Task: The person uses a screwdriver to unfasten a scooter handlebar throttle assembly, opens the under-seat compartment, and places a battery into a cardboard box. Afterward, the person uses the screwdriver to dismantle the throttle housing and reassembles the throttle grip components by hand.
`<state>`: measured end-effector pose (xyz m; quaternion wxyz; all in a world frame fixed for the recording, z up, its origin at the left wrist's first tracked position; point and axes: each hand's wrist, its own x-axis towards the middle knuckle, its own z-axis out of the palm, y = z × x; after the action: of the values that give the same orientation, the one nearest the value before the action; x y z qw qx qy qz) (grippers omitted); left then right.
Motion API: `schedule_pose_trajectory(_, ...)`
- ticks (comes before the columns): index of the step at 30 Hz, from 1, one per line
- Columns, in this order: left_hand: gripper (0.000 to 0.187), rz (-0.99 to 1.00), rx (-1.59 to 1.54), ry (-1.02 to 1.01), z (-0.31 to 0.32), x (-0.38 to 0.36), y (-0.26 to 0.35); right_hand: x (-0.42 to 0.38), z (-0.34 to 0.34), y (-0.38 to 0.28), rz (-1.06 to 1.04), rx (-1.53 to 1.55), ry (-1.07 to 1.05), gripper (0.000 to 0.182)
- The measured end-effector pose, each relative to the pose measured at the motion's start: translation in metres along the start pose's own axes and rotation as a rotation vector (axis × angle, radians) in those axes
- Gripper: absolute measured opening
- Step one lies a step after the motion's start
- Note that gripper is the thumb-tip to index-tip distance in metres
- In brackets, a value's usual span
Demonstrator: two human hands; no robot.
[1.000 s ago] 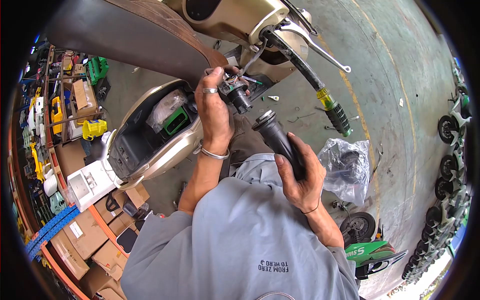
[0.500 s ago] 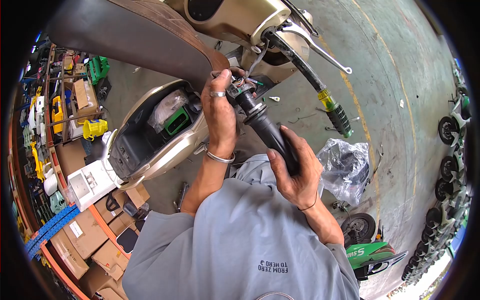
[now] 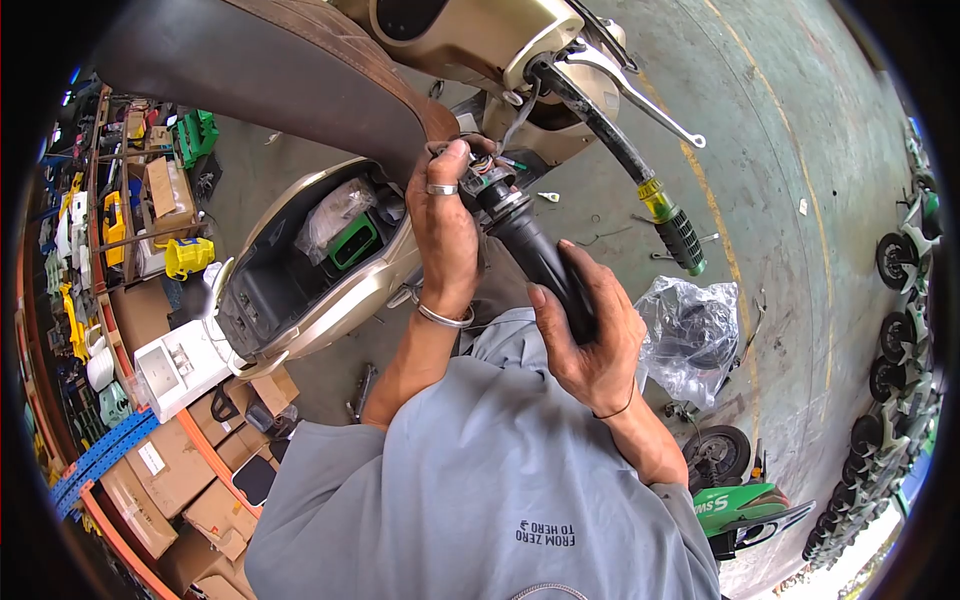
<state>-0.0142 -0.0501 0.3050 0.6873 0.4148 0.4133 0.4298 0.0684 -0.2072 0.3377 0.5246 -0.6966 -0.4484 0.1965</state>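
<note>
My left hand (image 3: 447, 225), with a ring and a bracelet, is closed on the switch housing (image 3: 486, 178) at the upper end of a black handlebar grip (image 3: 545, 262). Wires show inside that housing. My right hand (image 3: 597, 335) is wrapped round the lower end of the grip, its thumb along the near side. Above the grip, a bare black handlebar (image 3: 600, 125) reaches out from the gold scooter front (image 3: 480, 45), with a silver brake lever (image 3: 640, 100) beside it. A screwdriver (image 3: 672, 225) with a yellow and dark handle sits on the bar's end.
A brown seat (image 3: 270, 80) is raised at the upper left, over an open storage compartment (image 3: 275, 285). Clear plastic wrapping (image 3: 690, 335) and a wheel (image 3: 717, 457) lie on the floor at right. Boxes (image 3: 170, 460) fill the lower left; scooters line the far right.
The black grip's switch end and my left hand have shifted slightly to the right. The lower end and my right hand stay nearly in place, with the right thumb a little higher.
</note>
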Motion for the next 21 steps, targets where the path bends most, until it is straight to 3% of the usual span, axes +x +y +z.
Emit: schedule_pose_trajectory(21, 0.026, 0.14, 0.107, 0.015, 0.0077, -0.0044, 0.0027, 0.0036, -0.0004, 0.0005, -0.05, -0.061, -0.03, 0.047)
